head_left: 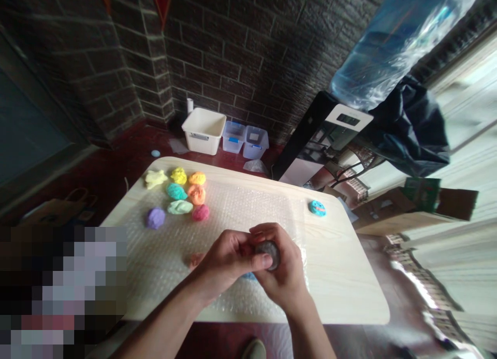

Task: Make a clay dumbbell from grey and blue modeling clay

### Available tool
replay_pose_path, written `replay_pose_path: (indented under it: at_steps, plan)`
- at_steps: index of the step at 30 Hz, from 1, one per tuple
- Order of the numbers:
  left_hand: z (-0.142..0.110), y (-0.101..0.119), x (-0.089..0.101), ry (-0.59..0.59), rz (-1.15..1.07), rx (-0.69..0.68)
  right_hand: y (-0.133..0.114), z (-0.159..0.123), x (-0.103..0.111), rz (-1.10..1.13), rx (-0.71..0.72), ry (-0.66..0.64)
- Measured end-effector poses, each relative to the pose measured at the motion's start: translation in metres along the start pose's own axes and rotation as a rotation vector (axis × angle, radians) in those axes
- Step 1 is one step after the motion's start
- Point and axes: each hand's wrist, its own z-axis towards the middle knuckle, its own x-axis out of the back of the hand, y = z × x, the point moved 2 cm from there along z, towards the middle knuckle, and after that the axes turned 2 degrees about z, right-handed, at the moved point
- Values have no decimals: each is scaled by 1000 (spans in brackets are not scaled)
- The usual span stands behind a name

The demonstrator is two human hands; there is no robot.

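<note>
Gray lump [274,250] is grasped by both hands: cupped in right hand [286,272], thumb-pressed by left hand [229,256], above bubble wrap [240,209].

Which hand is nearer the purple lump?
Left. The left hand is right of the purple lump, closer to the wearer; the right hand is farther right, cupping the grey lump.

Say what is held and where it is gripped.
A dark grey lump: the left hand's thumb presses its face; the right hand cups its side.
</note>
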Motion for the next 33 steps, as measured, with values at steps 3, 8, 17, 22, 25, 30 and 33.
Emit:
replay_pose_path:
  at_steps: [3,8,17,22,25,30,33]
  plan:
    - [1,-3,1,7,1,0,-1,-2,1,-31,36,2]
    - [0,-3,2,-25,-18,-7,-3,1,5,-24,45,-51]
    - [0,0,-1,5,-3,-68,4,0,4,-33,46,-7]
    - [0,1,-1,26,-9,-104,4,-1,7,-14,65,-7]
    - [0,0,0,26,4,-101,5,-2,8,-37,99,2]
    - [1,4,0,42,-39,-113,6,0,8,-53,59,32]
    - [2,7,0,79,-78,-165,7,2,13,-37,40,60]
